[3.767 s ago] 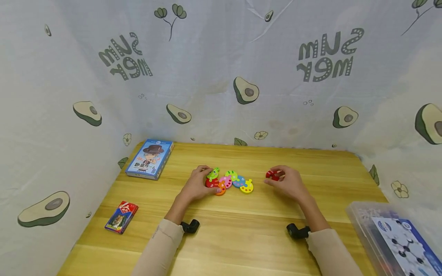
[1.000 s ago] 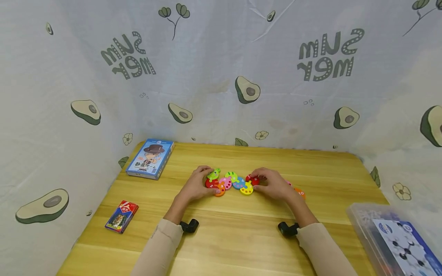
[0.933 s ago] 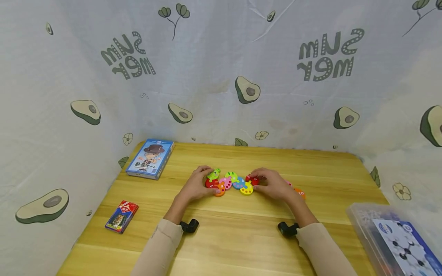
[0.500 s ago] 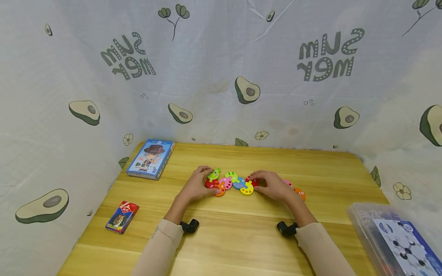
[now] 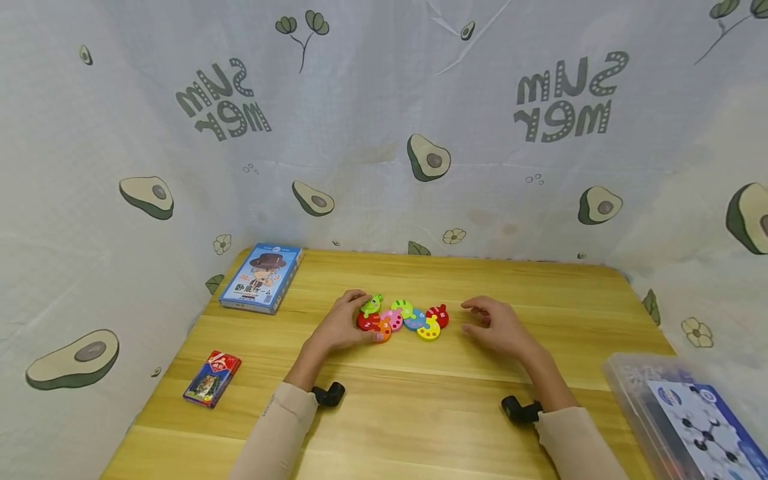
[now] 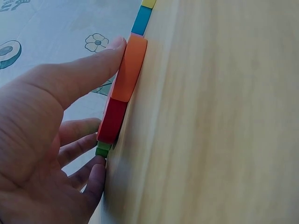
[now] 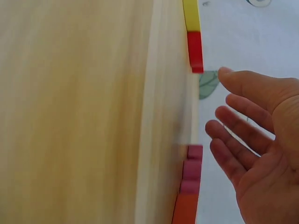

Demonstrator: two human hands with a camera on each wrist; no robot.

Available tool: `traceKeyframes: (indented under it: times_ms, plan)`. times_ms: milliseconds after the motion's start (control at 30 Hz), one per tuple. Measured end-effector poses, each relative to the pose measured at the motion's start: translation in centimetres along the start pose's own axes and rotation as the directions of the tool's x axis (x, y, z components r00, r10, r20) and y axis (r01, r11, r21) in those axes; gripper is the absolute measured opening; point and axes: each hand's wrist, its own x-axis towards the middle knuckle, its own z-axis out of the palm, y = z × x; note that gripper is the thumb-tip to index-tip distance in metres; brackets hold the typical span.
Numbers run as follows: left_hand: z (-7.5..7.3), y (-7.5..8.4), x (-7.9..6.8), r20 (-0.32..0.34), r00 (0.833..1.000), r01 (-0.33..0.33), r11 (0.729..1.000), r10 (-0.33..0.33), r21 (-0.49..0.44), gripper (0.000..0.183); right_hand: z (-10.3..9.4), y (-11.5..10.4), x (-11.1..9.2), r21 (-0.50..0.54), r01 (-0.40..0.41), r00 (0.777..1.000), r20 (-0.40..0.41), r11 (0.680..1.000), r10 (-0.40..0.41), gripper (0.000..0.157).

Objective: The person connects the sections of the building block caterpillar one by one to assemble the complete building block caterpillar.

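A caterpillar puzzle of flat, numbered coloured pieces lies on the table, running from a green head piece [image 5: 373, 305] past pink, blue and yellow pieces to a red end piece [image 5: 438, 315]. My left hand [image 5: 343, 325] holds the head end: its thumb is on the orange piece [image 6: 131, 70], its fingers at the green head and the red piece beside it. Just right of the red end piece, my right hand [image 5: 499, 327] has its fingers apart and nothing between them. In the right wrist view, pink pieces [image 7: 192, 170] and an orange piece [image 7: 185, 208] lie below this hand; the head view hides them behind it.
At the back left lies a blue box [image 5: 261, 278] with a hat-wearing cartoon figure. A small red and blue card pack [image 5: 212, 379] lies nearer on the left. A clear plastic case [image 5: 627, 387] with a molecule-model sheet stands at the right edge.
My right hand brought the red piece leftward to the yellow one, then let go and drew back to the right. The left hand stays on the head end.
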Motion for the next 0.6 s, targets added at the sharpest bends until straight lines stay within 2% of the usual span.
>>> traceKeyframes:
  times_ms: [300,600]
  plan:
    - [-0.1,0.0,-0.1,-0.003,1.0,0.011,1.0,-0.011,-0.006,0.096,-1.5,1.7,-1.5,-0.056,-0.021,0.998,-0.067,0.998,0.017,0.044]
    - [0.0,0.1,-0.1,-0.001,1.0,0.013,1.0,-0.013,-0.014,0.093,-2.1,2.2,-2.5,-0.084,-0.034,0.999,-0.022,0.996,0.032,0.044]
